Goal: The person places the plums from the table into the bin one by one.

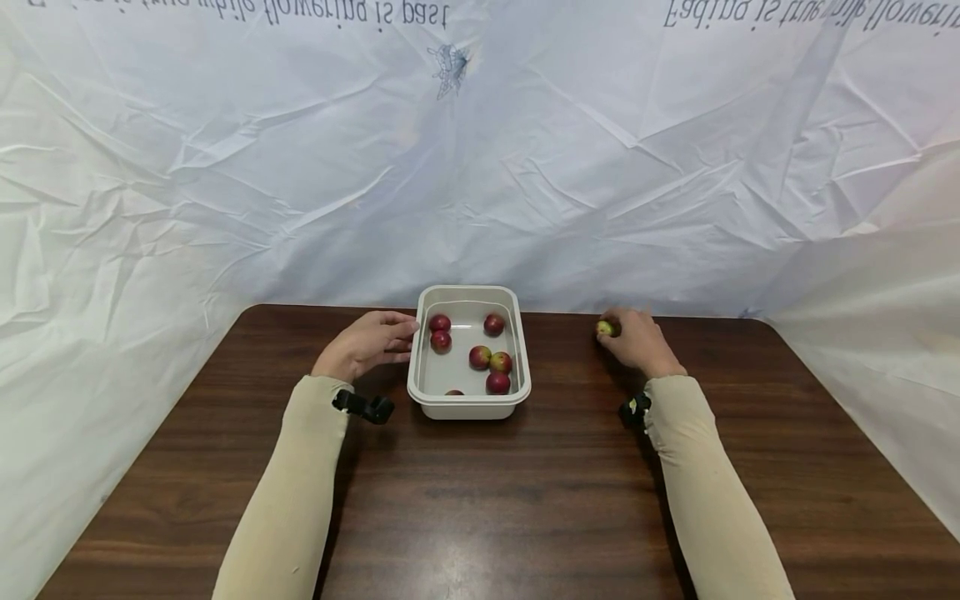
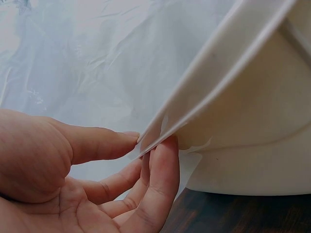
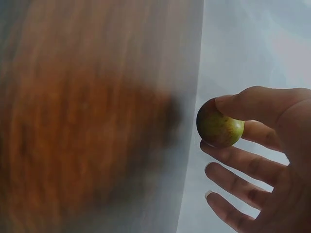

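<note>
A cream plastic tub (image 1: 468, 401) stands on the table with several red and red-green plums (image 1: 480, 357) spread over its floor. At its left side my left hand (image 1: 367, 343) pinches the rim (image 2: 214, 77), thumb tip at the outer edge and fingers curled under the lip. Away to the right, near the table's back edge, my right hand (image 1: 637, 340) holds one green and reddish plum (image 3: 220, 124). Its thumb presses the plum from one side against the forefingers, while the other fingers are spread apart.
The dark wooden table (image 1: 480, 500) runs back to a creased white sheet (image 1: 480, 192) with printed lettering. Black wrist straps (image 1: 363, 407) sit over both sleeves. In the right wrist view the brown tabletop (image 3: 87, 126) is blurred.
</note>
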`<control>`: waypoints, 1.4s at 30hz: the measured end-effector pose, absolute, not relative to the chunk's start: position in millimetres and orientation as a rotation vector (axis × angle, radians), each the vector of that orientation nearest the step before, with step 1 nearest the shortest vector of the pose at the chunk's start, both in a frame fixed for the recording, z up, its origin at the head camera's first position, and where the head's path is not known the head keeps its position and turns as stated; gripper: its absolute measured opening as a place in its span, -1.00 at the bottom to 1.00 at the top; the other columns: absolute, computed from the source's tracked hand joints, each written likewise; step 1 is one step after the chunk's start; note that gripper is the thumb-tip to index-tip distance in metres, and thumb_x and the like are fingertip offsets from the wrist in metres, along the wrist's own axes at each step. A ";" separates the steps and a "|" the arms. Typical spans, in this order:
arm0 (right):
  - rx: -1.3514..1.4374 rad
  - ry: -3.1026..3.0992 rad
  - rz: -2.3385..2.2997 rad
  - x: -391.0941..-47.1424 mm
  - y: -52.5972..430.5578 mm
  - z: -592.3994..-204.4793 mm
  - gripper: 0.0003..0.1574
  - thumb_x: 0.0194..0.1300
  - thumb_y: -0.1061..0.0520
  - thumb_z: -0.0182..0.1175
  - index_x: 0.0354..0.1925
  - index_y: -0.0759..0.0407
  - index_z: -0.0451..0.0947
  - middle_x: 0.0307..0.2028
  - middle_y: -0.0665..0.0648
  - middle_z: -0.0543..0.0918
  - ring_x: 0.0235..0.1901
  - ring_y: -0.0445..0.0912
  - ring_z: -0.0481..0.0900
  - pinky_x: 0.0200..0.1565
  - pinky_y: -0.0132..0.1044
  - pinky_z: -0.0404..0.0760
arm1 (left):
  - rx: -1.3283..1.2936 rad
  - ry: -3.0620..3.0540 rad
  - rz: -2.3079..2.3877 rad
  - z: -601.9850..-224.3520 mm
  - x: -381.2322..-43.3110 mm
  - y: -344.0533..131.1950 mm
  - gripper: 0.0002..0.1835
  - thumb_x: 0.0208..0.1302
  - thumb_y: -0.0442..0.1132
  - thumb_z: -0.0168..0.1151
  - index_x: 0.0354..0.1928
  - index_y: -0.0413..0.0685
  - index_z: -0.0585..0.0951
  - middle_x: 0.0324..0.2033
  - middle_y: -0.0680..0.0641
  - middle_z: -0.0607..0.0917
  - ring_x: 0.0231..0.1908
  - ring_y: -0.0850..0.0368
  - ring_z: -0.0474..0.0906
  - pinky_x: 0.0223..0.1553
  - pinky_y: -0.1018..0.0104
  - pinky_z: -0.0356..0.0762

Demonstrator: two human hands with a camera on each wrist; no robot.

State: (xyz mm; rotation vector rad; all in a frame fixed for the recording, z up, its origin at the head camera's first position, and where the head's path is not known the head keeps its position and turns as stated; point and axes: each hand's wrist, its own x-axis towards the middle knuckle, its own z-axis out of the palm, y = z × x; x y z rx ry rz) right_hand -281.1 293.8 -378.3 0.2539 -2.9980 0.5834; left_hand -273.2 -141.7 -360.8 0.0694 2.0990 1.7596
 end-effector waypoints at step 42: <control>0.416 -2.887 0.657 -266.8 258.6 -337.3 -0.66 0.45 0.11 0.22 0.11 0.21 0.58 -0.03 0.26 0.68 -0.05 0.14 0.65 -0.04 0.09 0.65 | 0.087 2.109 1.752 -361.1 -271.4 -141.5 -0.51 0.60 -0.17 0.05 0.41 -0.29 0.38 0.14 -0.21 0.56 -0.06 0.13 0.61 0.11 0.23 0.67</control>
